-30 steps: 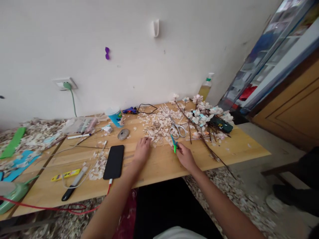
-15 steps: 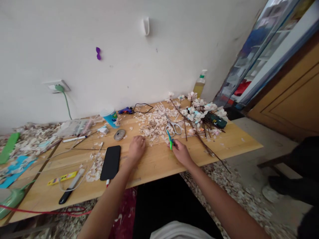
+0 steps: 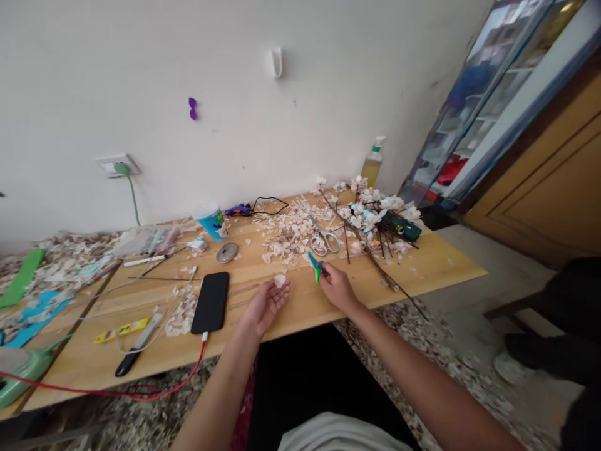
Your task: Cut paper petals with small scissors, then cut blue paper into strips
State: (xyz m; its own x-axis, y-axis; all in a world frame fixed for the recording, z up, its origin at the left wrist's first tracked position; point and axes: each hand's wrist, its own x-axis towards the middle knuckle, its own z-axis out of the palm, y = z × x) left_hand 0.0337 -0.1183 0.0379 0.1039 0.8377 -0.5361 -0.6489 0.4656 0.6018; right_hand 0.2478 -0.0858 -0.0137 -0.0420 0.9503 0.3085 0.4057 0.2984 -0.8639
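Palm up above the table's front edge, my left hand [image 3: 268, 304] pinches a small pale petal [image 3: 280, 280] at its fingertips. My right hand [image 3: 336, 285] grips small scissors [image 3: 315, 267] with blue-green blades and a bright green handle, pointing up and left. Beyond both hands spreads a loose heap of pale petals [image 3: 292, 235]. A pair of white-handled scissors [image 3: 325, 243] lies at the heap's right side, just past my right hand. Farther right, brown branches [image 3: 375, 254] carry white flowers [image 3: 369, 216].
Left of my left hand lies a black phone [image 3: 210, 303] on a red-ended cable. Nearby are a round metal disc [image 3: 227, 253], a blue cup [image 3: 213, 223], a black-handled knife [image 3: 136, 347] and a yellow packet [image 3: 121, 331]. A bottle [image 3: 372, 164] stands by the wall.
My left hand has turned from palm down to palm up and drawn back toward me, a petal now showing at its fingers. My right hand and its scissors have shifted slightly left.
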